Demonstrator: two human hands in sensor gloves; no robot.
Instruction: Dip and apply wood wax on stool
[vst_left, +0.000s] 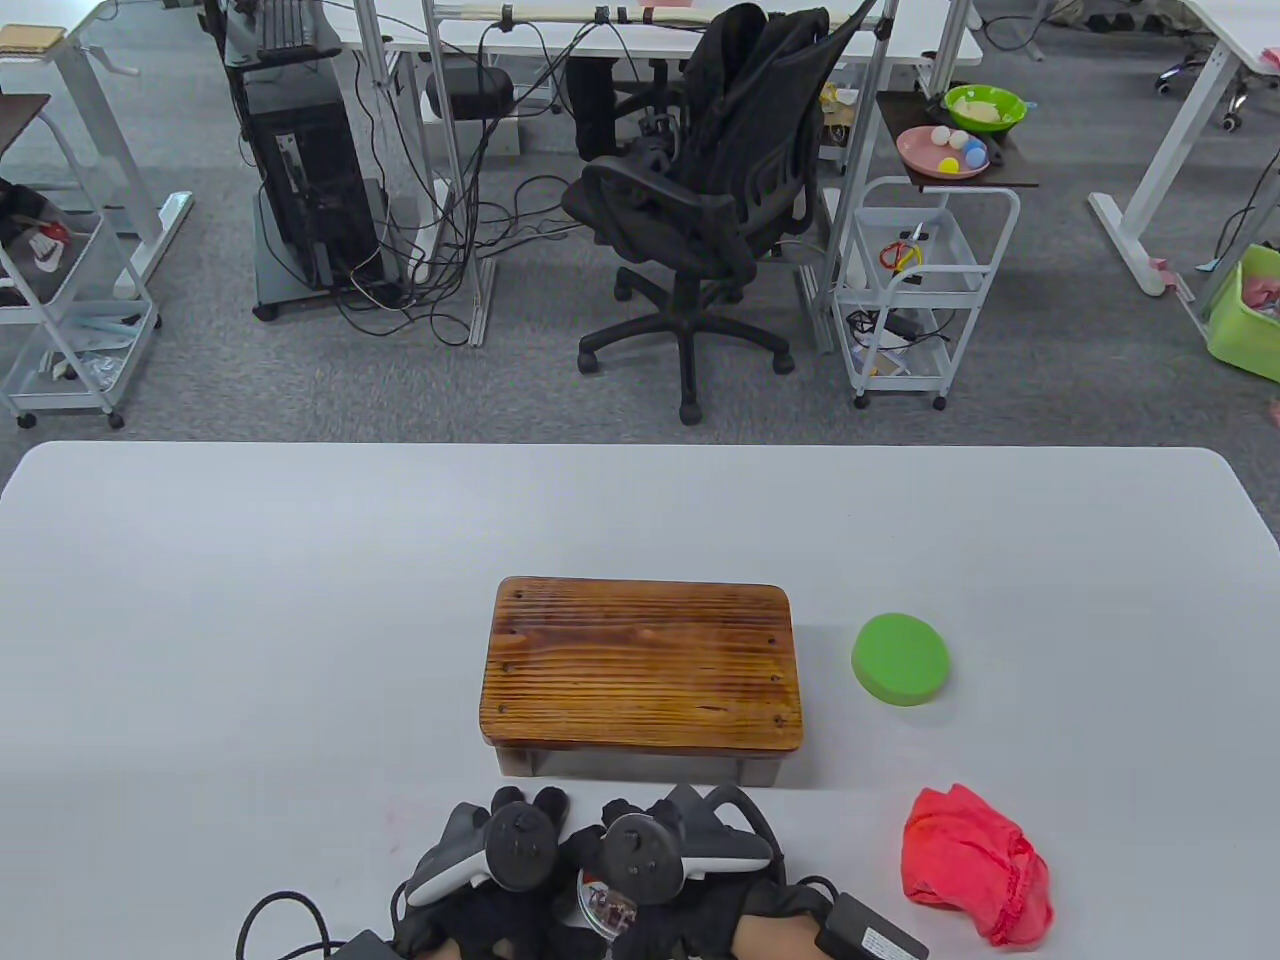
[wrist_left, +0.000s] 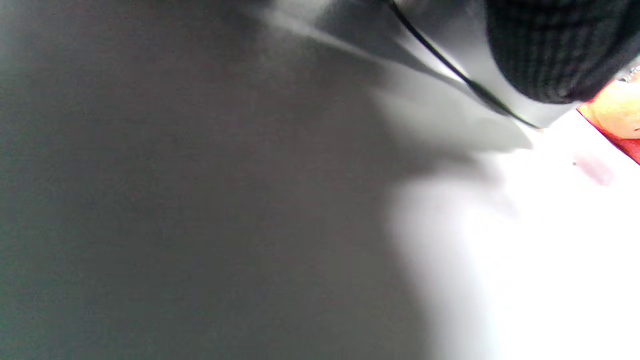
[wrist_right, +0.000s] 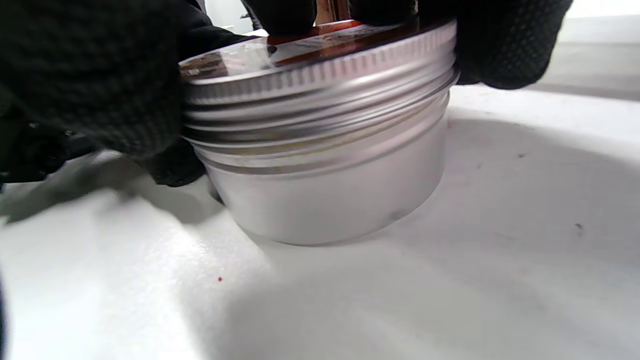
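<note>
The wooden stool (vst_left: 642, 665) stands mid-table, top up. A silver wax tin (wrist_right: 325, 165) with its screw lid on sits on the table at the near edge, partly hidden between my hands (vst_left: 605, 905). My right hand (vst_left: 690, 850) grips the lid's rim from above with gloved fingertips (wrist_right: 500, 45). My left hand (vst_left: 500, 850) presses against the tin's left side (wrist_right: 90, 90). The left wrist view is blurred; it shows a gloved finger (wrist_left: 550, 50) and an edge of the tin's red label (wrist_left: 620, 115).
A round green sponge (vst_left: 900, 658) lies right of the stool. A crumpled red cloth (vst_left: 975, 875) lies at the near right. The white table (vst_left: 250, 600) stretches wide on the left. An office chair and carts stand beyond the far edge.
</note>
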